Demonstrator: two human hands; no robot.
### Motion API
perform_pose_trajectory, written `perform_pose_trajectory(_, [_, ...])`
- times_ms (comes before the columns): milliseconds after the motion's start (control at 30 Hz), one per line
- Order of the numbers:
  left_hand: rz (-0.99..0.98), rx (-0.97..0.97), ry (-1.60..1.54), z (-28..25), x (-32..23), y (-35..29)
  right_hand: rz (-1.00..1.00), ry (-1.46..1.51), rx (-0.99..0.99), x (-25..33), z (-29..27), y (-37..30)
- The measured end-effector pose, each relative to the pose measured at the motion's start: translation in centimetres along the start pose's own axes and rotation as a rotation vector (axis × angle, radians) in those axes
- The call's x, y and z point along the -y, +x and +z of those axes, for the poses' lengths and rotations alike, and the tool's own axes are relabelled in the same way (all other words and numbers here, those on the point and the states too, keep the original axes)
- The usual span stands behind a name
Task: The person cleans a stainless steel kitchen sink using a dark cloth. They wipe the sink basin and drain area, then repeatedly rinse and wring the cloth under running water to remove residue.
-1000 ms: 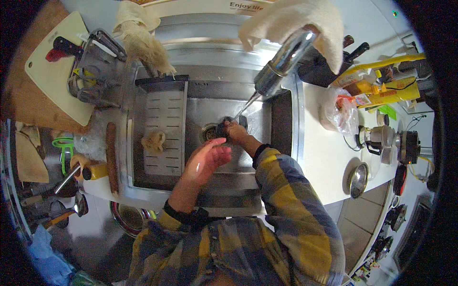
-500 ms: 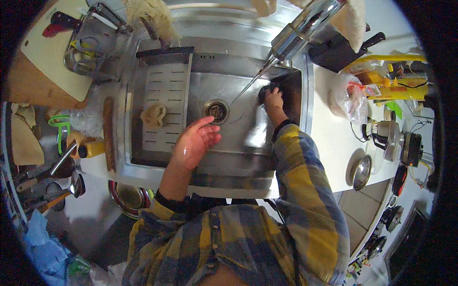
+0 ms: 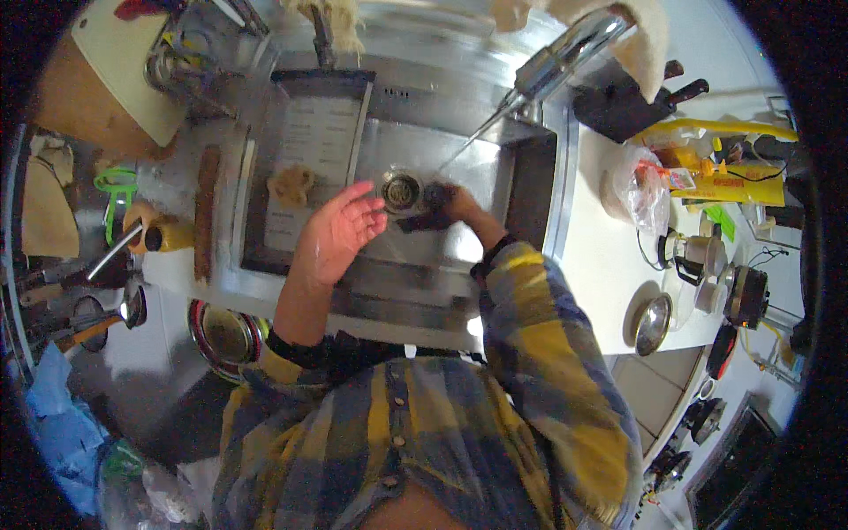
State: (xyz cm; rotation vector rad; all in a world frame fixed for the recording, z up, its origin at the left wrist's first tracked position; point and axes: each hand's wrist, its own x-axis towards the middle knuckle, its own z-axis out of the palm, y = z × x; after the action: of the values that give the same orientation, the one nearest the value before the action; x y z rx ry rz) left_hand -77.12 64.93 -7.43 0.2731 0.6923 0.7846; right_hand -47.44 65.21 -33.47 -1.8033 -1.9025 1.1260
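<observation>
Over the steel sink, my left hand hovers with its fingers stretched out and nothing in it. Closed on a limp dark cloth, my right hand is low in the basin, just right of the drain. Motion blur hides the cloth's outline and exact material. A thin stream of water runs from the chrome faucet down toward the cloth. A light brown sponge-like piece lies on the slotted tray at the sink's left side.
A knife block and a plastic bag stand on the right counter, with a metal bowl nearer me. Left of the sink are a cutting board, a yellow-brown jar and a brown stick-like strip.
My right hand has brought the dark cloth left from the basin's right side to beside the drain. My left hand has shifted slightly left and up. The head view has turned a little.
</observation>
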Motion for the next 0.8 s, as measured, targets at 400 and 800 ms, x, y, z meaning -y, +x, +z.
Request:
perform_pose_trajectory(400, [0.006,-0.021,-0.036,-0.6,-0.3,-1.2,-0.371,-1.349,0.825,-5.1,-1.2,-11.1])
perform_pose_trajectory(800, [0.028,-0.124,0.024,-0.5,-0.9,-3.0,-0.067,0.075,0.558,5.7,1.5,-5.3])
